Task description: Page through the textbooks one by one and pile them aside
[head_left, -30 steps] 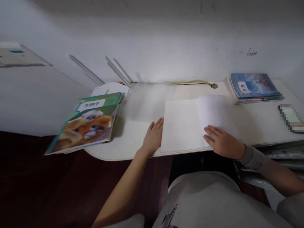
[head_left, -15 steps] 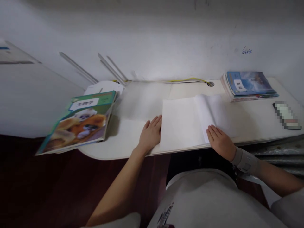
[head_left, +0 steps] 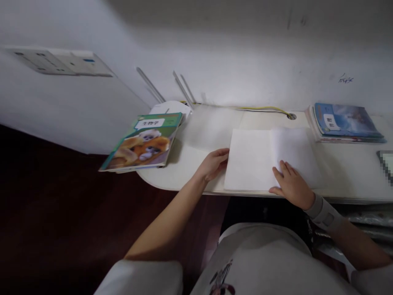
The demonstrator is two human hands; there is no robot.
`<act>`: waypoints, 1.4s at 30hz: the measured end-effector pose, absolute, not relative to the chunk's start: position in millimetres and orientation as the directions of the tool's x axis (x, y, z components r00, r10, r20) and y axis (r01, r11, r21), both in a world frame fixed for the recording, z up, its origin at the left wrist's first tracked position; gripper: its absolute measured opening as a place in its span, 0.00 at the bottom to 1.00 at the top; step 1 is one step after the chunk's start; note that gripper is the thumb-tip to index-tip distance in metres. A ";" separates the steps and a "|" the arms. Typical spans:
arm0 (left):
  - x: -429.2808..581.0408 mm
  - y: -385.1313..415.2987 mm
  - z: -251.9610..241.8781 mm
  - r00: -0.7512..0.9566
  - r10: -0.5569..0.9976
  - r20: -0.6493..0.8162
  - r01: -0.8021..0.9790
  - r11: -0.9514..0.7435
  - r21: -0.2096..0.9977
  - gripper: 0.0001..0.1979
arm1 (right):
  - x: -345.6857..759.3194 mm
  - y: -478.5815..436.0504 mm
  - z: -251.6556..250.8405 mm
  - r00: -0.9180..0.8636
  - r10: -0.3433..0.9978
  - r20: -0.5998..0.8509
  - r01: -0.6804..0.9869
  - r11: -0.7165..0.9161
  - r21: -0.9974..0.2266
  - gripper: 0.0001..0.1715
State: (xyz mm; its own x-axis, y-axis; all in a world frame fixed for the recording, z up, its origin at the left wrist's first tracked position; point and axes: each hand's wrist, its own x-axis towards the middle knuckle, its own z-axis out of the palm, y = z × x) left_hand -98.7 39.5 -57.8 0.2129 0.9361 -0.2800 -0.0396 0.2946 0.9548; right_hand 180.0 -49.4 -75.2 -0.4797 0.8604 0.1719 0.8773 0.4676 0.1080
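Note:
A white, book-like item with blank paper faces (head_left: 249, 162) lies at the desk's front edge. On its right side a white sheet (head_left: 290, 143) curves up slightly near the fold. My left hand (head_left: 214, 164) is turned on its side at the item's left edge, fingers loosely bent and touching that edge; its thumb is hard to make out. My right hand (head_left: 291, 184) rests open on the white sheet near the fold, fingers spread and thumb apart. A pale, translucent sheet (head_left: 211, 127) lies behind my left hand.
A green biology textbook (head_left: 144, 143) overhangs the desk's left end. Behind it stands a white device with antennas (head_left: 182, 88). Blue-covered books (head_left: 346, 121) are stacked at the right, near a partly visible phone (head_left: 386, 164). A yellow cable (head_left: 267, 107) runs along the wall.
The view has swung left, so desk items appear farther right. My left hand has turned from lying flat to its side at the edge. My right hand's fingers have spread on the sheet.

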 end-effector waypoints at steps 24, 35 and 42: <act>-112.7 28.4 -95.0 0.664 0.745 0.067 0.743 -0.667 0.058 0.30 | 143.8 -31.9 -61.6 -0.516 0.854 0.063 0.855 0.511 0.087 0.55; -115.5 28.3 -99.6 0.613 0.784 0.098 0.781 -0.620 0.069 0.28 | 165.5 -32.1 -60.4 -0.473 0.877 0.087 0.881 0.472 0.032 0.52; -167.0 32.3 -101.1 0.629 0.774 0.075 0.768 -0.634 0.090 0.26 | 191.9 -49.7 -44.0 -0.492 0.768 0.411 0.771 0.603 -0.203 0.26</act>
State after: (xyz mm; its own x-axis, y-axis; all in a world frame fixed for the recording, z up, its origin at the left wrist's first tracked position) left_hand -167.0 32.3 -101.1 0.6292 0.7736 0.0750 0.7683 -0.6337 0.0903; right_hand 191.9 -49.7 -44.0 -0.4919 0.7678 0.4106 0.7714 0.6030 -0.2034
